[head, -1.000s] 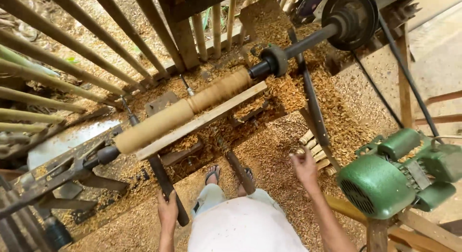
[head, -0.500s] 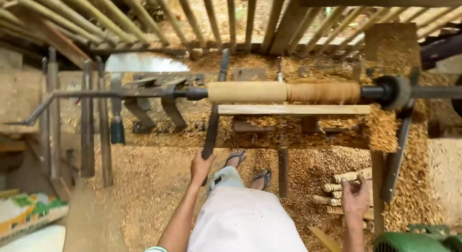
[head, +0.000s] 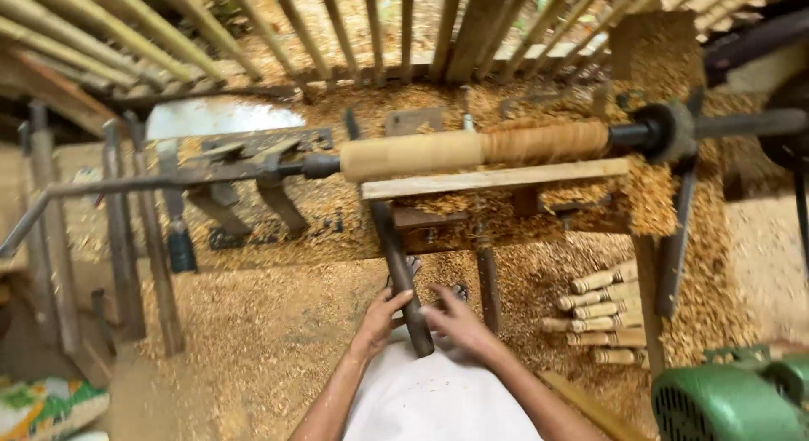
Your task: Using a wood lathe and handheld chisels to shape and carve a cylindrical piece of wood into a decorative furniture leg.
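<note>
1. Both hands meet at the near end of a long dark tool handle [head: 403, 277]: the left hand [head: 379, 321] wraps its fingers round the shaft from the left, and the right hand [head: 455, 323] lies against the butt with fingers partly spread. Whether the right has fully closed is hard to tell, since it is blurred.
2. Settle the right hand into a full wrap at the butt first; a half-open hold there would, I judge, let the tool twist.
3. Handle runs up and away from the body, its far end lying at the left end of the wooden rest bar [head: 493, 180]. Keep it bearing down on that bar so the bar takes the load, not the wrists.
4. Just beyond the bar sits the wooden blank [head: 472, 149], held level between a metal point on the left and a dark drive hub [head: 661, 131] on the right. Its left part is pale and smooth, its right part darker and ridged.
5. Move the tool in slowly, and slide it along the bar rather than swinging it.
6. Wood shavings [head: 278, 340] cover the floor, and a pile of turned spindles [head: 602, 310] lies to the right, near a green motor [head: 733, 399]; keep feet steady on that loose litter.
</note>
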